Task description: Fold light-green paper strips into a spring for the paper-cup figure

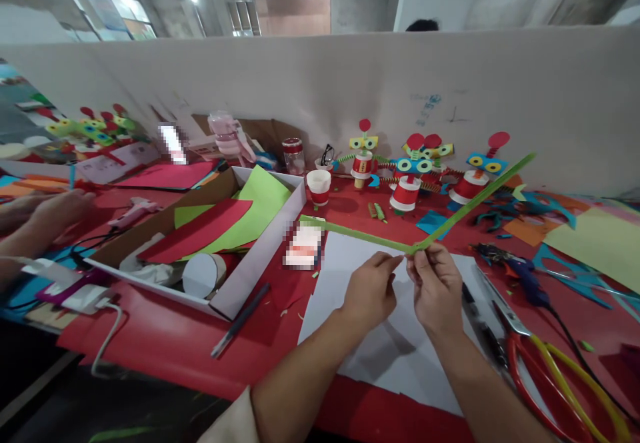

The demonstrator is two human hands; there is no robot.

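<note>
Two narrow green paper strips (pixel 480 196) meet at an angle, forming a wide V above a white sheet (pixel 345 283). At their meeting point, my right hand (pixel 436 290) is closed, thumb and fingers pinching the strips. My left hand (pixel 371 291) is closed too, its fingertips pinched at the left strip right beside the corner. One strip runs left toward a blurred phone (pixel 304 246); the other rises to the upper right. A black pen (pixel 487 336) and large scissors with red and yellow handles (pixel 543 370) lie right of my right hand.
Paper-cup robot figures (pixel 406 193) stand along the partition (pixel 250 76). A white box (pixel 260 256) holds coloured paper and a roll. A blue glue gun (pixel 525 280) with a cable lies at right, a grey pen (pixel 243 316) at left. Another person's hands (pixel 60 213) are at far left.
</note>
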